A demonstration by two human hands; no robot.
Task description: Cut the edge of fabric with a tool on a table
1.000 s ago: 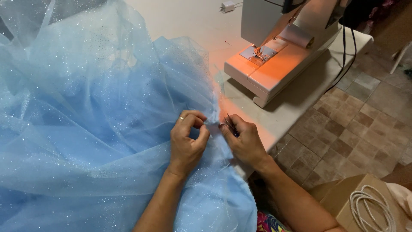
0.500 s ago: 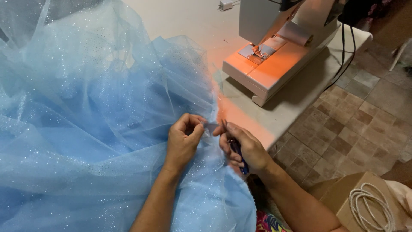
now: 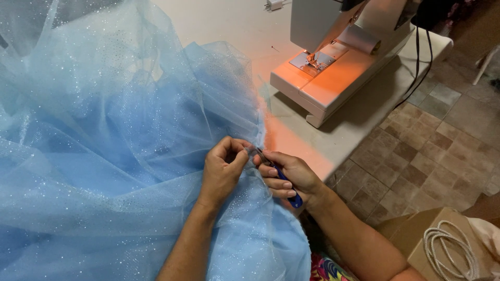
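Note:
A big heap of light blue glittery tulle (image 3: 114, 140) covers the left side of the white table (image 3: 344, 135). My left hand (image 3: 223, 171) pinches the gathered edge of the tulle near the table's front. My right hand (image 3: 291, 177) sits right beside it, closed around small blue-handled thread snips (image 3: 284, 179) whose metal tip points at the pinched spot.
A white sewing machine (image 3: 338, 62) with its lamp on stands at the back right of the table, a black cable (image 3: 422, 67) hanging off the edge. A cardboard box (image 3: 432, 244) with coiled white cord (image 3: 448, 250) sits on the tiled floor at lower right.
My right hand has turned so the blue snips now show along the palm, tip at the fabric edge. The left hand keeps pinching the tulle. The view shifted slightly.

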